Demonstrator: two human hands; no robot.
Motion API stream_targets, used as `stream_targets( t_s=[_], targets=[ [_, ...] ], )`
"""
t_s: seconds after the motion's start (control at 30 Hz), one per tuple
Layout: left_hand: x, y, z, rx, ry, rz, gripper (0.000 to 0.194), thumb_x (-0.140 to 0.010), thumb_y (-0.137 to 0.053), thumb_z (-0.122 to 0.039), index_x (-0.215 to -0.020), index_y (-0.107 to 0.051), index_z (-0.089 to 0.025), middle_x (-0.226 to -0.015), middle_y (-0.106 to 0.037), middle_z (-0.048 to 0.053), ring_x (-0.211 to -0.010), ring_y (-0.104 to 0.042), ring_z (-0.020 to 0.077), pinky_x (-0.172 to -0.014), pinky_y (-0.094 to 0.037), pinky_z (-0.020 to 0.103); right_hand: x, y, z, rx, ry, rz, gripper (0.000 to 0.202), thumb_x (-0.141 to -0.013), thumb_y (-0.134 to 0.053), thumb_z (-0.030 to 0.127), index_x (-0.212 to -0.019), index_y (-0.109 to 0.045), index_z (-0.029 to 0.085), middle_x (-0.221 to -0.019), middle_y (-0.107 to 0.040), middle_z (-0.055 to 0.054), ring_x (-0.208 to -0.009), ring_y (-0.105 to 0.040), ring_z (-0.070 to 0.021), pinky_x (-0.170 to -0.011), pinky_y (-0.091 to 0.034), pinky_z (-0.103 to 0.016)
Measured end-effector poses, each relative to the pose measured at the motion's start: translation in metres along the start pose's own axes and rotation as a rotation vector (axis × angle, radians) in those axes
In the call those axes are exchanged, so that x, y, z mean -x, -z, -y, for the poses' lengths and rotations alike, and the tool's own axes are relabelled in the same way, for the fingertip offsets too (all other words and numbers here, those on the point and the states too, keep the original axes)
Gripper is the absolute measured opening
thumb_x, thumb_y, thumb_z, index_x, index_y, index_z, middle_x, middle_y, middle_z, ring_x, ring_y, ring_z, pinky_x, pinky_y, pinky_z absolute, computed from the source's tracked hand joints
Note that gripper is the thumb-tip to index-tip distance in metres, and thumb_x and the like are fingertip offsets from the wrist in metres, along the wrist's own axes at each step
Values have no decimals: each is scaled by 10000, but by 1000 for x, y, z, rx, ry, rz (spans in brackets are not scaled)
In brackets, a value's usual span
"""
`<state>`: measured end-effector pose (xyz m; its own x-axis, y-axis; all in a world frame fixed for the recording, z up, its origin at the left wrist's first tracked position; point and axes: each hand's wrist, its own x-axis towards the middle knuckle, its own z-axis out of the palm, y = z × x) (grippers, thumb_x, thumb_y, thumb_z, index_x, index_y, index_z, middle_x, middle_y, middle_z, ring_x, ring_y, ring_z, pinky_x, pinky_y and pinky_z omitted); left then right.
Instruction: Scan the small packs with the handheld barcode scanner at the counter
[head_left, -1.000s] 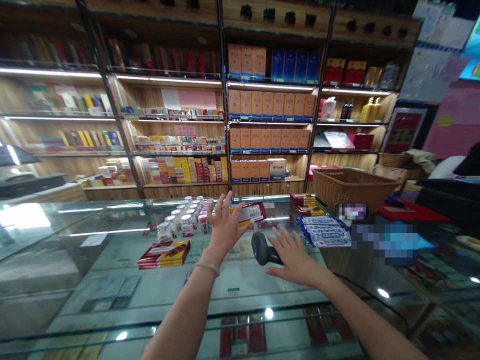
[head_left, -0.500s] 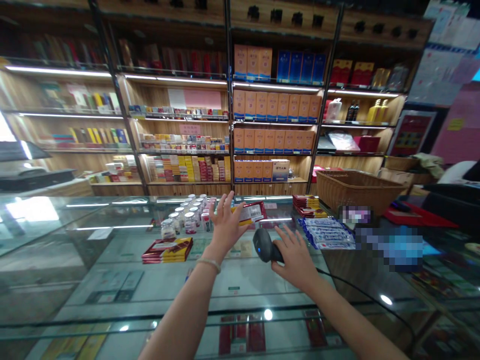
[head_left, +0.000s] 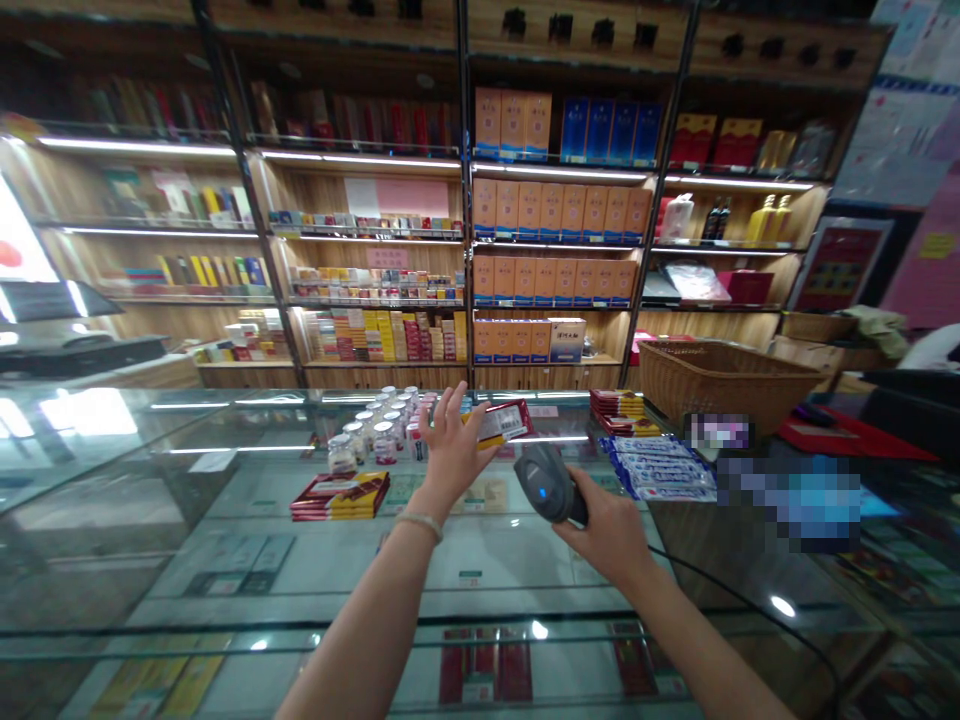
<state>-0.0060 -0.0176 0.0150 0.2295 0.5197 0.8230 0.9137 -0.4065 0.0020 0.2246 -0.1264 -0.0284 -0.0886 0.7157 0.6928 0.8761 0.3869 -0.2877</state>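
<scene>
My left hand (head_left: 451, 445) grips a chocolate bar (head_left: 511, 422) in a red and yellow wrapper, its barcode side turned towards me; part of the bar is hidden behind the fingers. My right hand (head_left: 611, 520) is wrapped round the handle of a dark barcode scanner (head_left: 546, 485). The scanner's head, with a blue light on top, points at the bar from just below and is apart from it. Left of my left wrist lies a stack of similar chocolate bars (head_left: 341, 496) on the glass counter (head_left: 420, 575).
Behind my left hand stand several white-lidded jars (head_left: 384, 440). To the right are another stack of bars (head_left: 621, 412), blue-and-white packets (head_left: 660, 468) and a wicker basket (head_left: 720, 375). The scanner's black cable (head_left: 739, 595) trails right. Stocked shelves (head_left: 555, 245) line the wall.
My right hand has closed its fingers round the scanner and raised and turned the scanner's head towards the bar. My left hand and the bar have stayed nearly still.
</scene>
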Motion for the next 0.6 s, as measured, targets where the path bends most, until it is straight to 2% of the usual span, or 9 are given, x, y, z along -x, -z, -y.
stream_targets(
  t_s=[0.2,0.4,0.5,0.6],
  targets=[
    [0,-2,0,-30,7,-12,641,-728,-833,-512,-1302,-652,-290,-1617,-382,177,-1496,-320,397,-1226,-85,614,-1,2,1,59,-20,15,454,-791,-667,303,-1235,-615,221,-893,-798,-43,-765,-766,-260,-607,-489,-282],
    [0,-5,1,-14,20,-12,647,-696,-861,-463,-1291,-671,-294,-1625,-372,167,-1492,-331,400,-1224,-77,615,0,3,-2,47,16,26,195,-808,-646,315,-978,-668,223,-799,-780,-40,-718,-748,-225,-592,-426,-250],
    [0,-4,1,-20,7,-14,637,-713,-848,-491,-1294,-668,-302,-1637,-353,165,-1492,-326,408,-1219,-79,629,0,2,-3,46,-3,12,219,-809,-646,320,-999,-678,217,-812,-785,-53,-720,-750,-231,-593,-434,-252],
    [0,-2,1,-22,-1,-11,634,-728,-837,-497,-1304,-660,-300,-1631,-359,174,-1492,-318,415,-1215,-90,636,0,1,-3,51,-33,-3,355,-810,-643,310,-1153,-668,221,-899,-801,-63,-764,-762,-250,-618,-480,-270]
  ],
)
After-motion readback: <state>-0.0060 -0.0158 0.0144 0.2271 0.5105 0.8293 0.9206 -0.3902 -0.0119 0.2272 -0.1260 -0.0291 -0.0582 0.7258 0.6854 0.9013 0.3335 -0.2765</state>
